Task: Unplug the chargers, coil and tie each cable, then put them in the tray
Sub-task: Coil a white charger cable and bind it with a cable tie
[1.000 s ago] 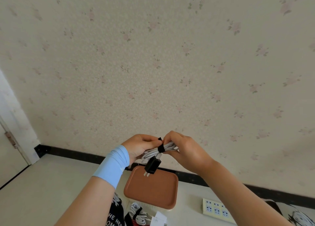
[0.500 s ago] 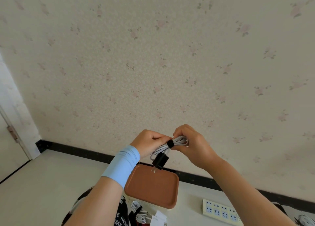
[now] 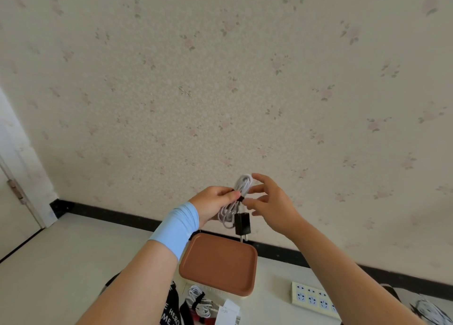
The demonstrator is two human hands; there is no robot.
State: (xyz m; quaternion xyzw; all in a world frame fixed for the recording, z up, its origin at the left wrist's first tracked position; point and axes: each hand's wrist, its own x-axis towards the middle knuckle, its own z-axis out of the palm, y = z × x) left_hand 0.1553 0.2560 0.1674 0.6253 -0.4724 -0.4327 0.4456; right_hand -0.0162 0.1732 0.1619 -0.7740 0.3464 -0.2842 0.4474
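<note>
"White coiled charger cable [image 3: 244,185], bound at its middle by a black tie [image 3: 241,198]: where is it?"

"In the air, in front of the cream floral-papered wall [image 3: 220,92]. It hangs above the far edge of the brown rectangular tray [image 3: 218,263], which lies on the pale floor [image 3: 73,263]. The cable is not in the tray."

"Which hand has it?"

"The left hand [image 3: 214,202], with a light blue sleeve band [image 3: 177,226] at the wrist. Its thumb and fingers are curled round the coil at the tie and pinch it there."

"And the right hand [image 3: 272,203]?"

"Fingers spread and loose, grasping nothing. It stands just to the right of the coil, with the index tip beside the upper loop and the thumb beside the tie. Whether either one touches, I cannot tell."

"The dark block under the coil?"

"A black charger plug [image 3: 242,224]. It hangs by the lower loops, and its two metal prongs point down toward the tray's far rim."

"What else lies on the floor?"

"To the right of the tray, a cream power strip with blue sockets [image 3: 316,297] lies flat. On the near side of the tray lies a second bundle of white cable [image 3: 198,300] with a black band, partly hidden. A black skirting board [image 3: 110,213] runs along the foot of the wall. A white door [image 3: 9,217] stands at the far left."
</note>
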